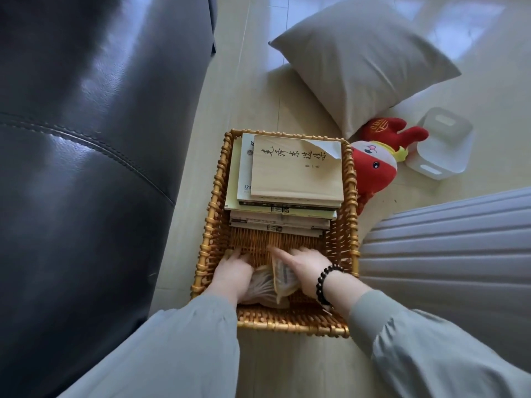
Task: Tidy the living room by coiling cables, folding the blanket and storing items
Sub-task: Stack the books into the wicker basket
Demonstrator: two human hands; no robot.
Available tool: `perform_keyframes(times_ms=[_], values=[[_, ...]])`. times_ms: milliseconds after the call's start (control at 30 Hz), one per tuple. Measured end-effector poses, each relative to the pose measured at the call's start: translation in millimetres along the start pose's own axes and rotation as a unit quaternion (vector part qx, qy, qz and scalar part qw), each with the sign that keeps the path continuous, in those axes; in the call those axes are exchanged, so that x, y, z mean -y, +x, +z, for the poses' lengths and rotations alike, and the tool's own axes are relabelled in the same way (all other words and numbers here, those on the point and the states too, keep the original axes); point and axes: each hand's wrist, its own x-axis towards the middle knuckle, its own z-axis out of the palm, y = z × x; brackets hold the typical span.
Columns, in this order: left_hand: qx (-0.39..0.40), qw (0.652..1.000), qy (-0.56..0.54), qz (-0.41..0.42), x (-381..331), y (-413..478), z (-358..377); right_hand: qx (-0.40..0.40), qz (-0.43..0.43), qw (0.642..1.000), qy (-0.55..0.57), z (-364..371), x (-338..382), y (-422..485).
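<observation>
A golden wicker basket [214, 196] stands on the floor between the sofa and a grey ribbed cushion. A stack of books [293, 173] fills its far half, a beige book with black calligraphy on top. In the near half lies a clear plastic packet [283, 278] with pale contents. My left hand [234, 272] presses on the packet's left side, fingers spread toward the basket floor. My right hand [303, 267], with a dark bead bracelet at the wrist, lies over the packet's right side with its fingers extended. How the fingertips grip is hidden.
A black leather sofa [86, 168] fills the left. A grey pillow [362, 58] lies on the floor beyond the basket. A red plush toy [373, 165] and a white plastic bin [442, 145] sit to the right. A grey ribbed cushion [448, 254] is at right.
</observation>
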Motion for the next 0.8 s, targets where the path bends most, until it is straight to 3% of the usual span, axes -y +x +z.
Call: perform_keyframes(times_ms=[100,200,433,800], values=[[0.013,1.0,-0.009,0.001,0.0,-2.3,-0.6,-0.002,0.038,0.996,0.08,27.0,4.6,-3.6],[0.026,0.999,-0.028,0.01,0.6,-4.5,4.2,0.031,0.05,0.996,0.068,34.0,2.9,-2.1],[0.027,0.999,-0.033,0.028,-5.7,2.4,4.4,0.15,0.085,0.981,-0.093,15.7,8.0,10.0],[0.073,0.997,0.005,0.035,-5.9,0.6,5.9,0.109,0.112,0.986,-0.057,45.9,4.8,8.3]])
